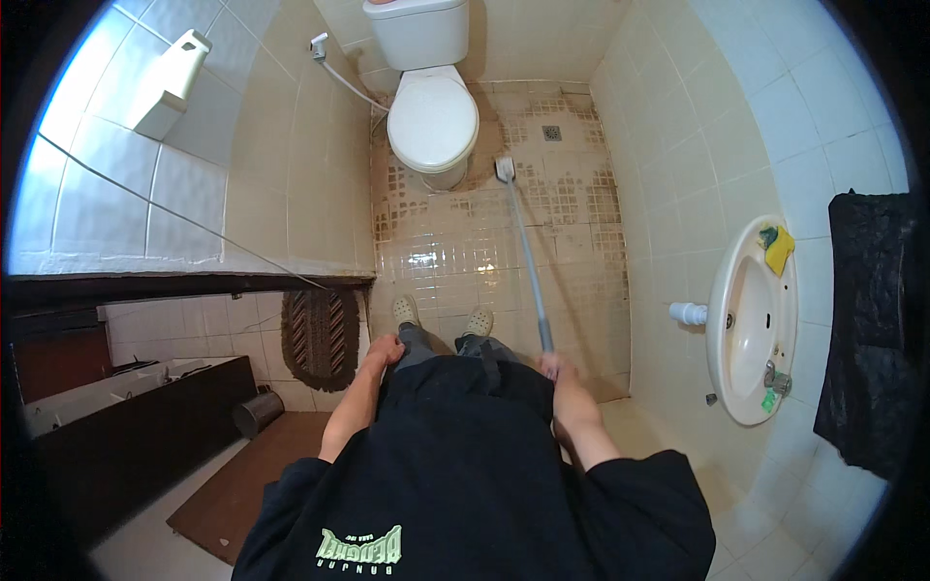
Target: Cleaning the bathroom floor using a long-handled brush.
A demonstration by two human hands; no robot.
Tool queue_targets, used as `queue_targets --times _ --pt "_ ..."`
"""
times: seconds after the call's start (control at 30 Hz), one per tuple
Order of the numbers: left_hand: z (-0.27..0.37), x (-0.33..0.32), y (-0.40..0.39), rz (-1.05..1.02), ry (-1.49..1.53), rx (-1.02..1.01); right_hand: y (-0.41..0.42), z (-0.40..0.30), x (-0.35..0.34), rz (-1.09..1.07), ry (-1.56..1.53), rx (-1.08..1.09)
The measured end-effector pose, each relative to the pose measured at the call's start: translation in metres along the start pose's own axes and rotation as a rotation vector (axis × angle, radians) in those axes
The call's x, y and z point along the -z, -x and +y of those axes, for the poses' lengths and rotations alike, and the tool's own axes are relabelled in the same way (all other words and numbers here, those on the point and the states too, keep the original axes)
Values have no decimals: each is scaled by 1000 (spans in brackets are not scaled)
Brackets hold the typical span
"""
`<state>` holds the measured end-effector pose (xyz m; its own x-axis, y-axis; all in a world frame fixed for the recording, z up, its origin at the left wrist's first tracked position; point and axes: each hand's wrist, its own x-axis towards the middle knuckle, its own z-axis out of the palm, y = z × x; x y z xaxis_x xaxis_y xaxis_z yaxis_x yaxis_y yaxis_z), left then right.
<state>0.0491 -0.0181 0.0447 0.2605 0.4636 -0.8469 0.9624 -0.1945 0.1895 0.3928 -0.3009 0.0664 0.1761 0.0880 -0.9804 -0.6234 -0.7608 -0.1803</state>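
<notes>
My right hand [558, 367] is closed round the grey grip of a long-handled scrub brush [532, 269]. The pole slants up and slightly left from my hand, and its white brush head [504, 168] rests on the wet tiled floor [465, 254], to the right of the toilet's base. Brown dirt marks show on the mosaic-patterned tiles around the head. My left hand [389, 349] lies against my left thigh with its fingers curled; whether anything is inside it cannot be seen.
The toilet [433, 123] stands ahead, with a hose sprayer [318, 48] on the wall to its left. A floor drain [552, 133] lies at the far right. At right is a washbasin [748, 319] with a yellow sponge [779, 250]. A brown mat [320, 338] lies at left.
</notes>
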Motion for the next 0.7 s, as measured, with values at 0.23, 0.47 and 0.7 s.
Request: queue_targets --times 0.23,0.47,0.7 --pt "-12 -9 17 -173 330 223 -147 -223 -26 -6 47 458" --pt "-15 -12 14 -322 359 277 -116 -192 -28 -33 129 345" --pt "-10 -13 5 -284 286 262 -49 88 8 -79 -16 380"
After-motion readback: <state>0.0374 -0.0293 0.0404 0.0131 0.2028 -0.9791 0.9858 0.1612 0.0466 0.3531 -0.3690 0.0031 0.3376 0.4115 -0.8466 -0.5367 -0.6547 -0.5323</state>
